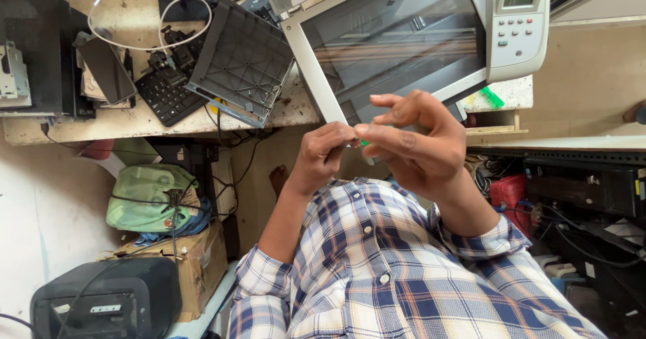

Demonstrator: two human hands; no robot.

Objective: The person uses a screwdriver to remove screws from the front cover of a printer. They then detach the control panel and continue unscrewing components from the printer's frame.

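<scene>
My left hand and my right hand are raised in front of my chest, and their fingertips meet. A small green piece is pinched between them; most of it is hidden by the fingers. The left hand's fingers are curled tight on it. My right thumb and forefinger press on it while the other right fingers spread upward. Just behind the hands lies a white scanner-printer with its glass bed facing me and a button panel on its right side.
A worn table carries a black keyboard, a grey plastic tray, a phone, a white cable and another green bit. Below it are a green bag, a cardboard box, a black printer and a red container.
</scene>
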